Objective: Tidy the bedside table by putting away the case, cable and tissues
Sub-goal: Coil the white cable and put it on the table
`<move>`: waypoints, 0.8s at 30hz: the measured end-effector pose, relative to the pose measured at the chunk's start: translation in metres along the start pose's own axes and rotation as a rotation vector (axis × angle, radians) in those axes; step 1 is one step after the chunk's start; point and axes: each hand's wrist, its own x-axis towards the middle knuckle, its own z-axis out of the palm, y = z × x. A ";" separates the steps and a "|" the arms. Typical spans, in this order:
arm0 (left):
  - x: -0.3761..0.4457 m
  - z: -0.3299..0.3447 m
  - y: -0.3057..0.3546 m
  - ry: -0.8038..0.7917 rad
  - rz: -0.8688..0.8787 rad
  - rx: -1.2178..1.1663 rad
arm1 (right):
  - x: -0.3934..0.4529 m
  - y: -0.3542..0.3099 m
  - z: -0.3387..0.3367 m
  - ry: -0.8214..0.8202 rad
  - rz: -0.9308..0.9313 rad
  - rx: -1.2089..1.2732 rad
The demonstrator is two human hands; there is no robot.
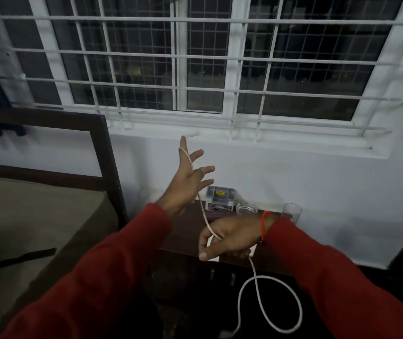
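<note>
The left hand (pixel 187 178) was up in front of the white wall, fingers spread wide open, and the thin white cable (pixel 256 287) was looped over its raised thumb and ran down across the palm. The right hand (pixel 229 237) sat lower, over the dark wooden surface (pixel 183 231), thumb and fingers curled closed around that same cable, a red thread band at its wrist! Both arms wore dark red sleeves. Below the right hand the cable dropped past the surface's front edge and swung into a big hanging loop, its end trailing off near the bottom of the view. Back on the surface, against the wall, stood a grey plastic box with a yellow label (pixel 220 196), a small clear glass bowl (pixel 246 208) just beside it and a tall clear glass tumbler (pixel 292 211) further right. To the left lay a bed with a dark wooden headboard frame (pixel 105 152), and a barred window filled the wall above.
</note>
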 end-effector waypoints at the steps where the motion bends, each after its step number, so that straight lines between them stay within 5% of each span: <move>1: 0.001 0.002 -0.005 0.024 -0.019 -0.001 | -0.001 -0.005 0.001 0.002 0.010 -0.037; 6: 0.006 0.003 -0.012 0.167 -0.134 -0.484 | 0.001 -0.012 0.021 0.017 0.080 -0.358; 9: 0.007 -0.006 -0.015 0.168 -0.109 -0.303 | -0.001 -0.007 0.021 0.142 0.006 -0.343; 12: -0.003 -0.004 -0.024 0.014 -0.206 0.016 | -0.011 -0.001 -0.004 0.399 -0.076 -0.317; 15: -0.014 0.005 -0.024 -0.173 -0.483 -0.155 | -0.018 0.006 -0.025 0.591 -0.115 -0.129; 18: -0.019 0.009 -0.018 -0.396 -0.517 -0.115 | -0.016 0.012 -0.030 0.759 -0.074 -0.167; 20: -0.014 0.012 -0.017 -0.314 -0.499 -0.158 | -0.015 0.016 -0.027 0.836 -0.014 -0.283; 24: 0.007 0.007 -0.019 0.129 -0.555 -0.495 | -0.014 0.023 -0.019 0.874 -0.043 -0.368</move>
